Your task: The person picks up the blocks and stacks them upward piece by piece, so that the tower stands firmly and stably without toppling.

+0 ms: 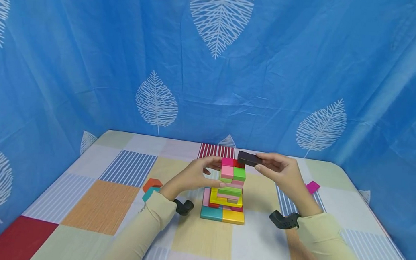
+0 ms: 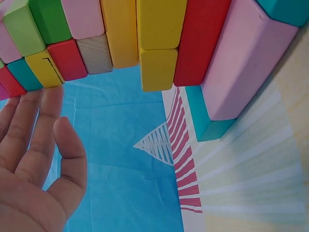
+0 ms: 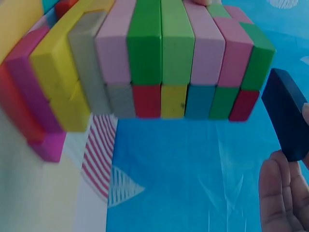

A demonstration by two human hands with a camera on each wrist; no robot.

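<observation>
Your right hand (image 1: 282, 172) pinches a dark block (image 1: 249, 158) in its grip, just right of the top of the block tower (image 1: 227, 191). Your left hand (image 1: 194, 176), fingers relaxed and apart, rests against the tower's left side. The tower stands mid-worktop (image 1: 101, 207).

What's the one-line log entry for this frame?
left hand: open, steadying tower | right hand: pinching dark block beside tower top | loose blocks: orange, magenta on table

Matt painted wooden blocks (image 1: 230, 188) on cloth (image 1: 117, 188).
</observation>
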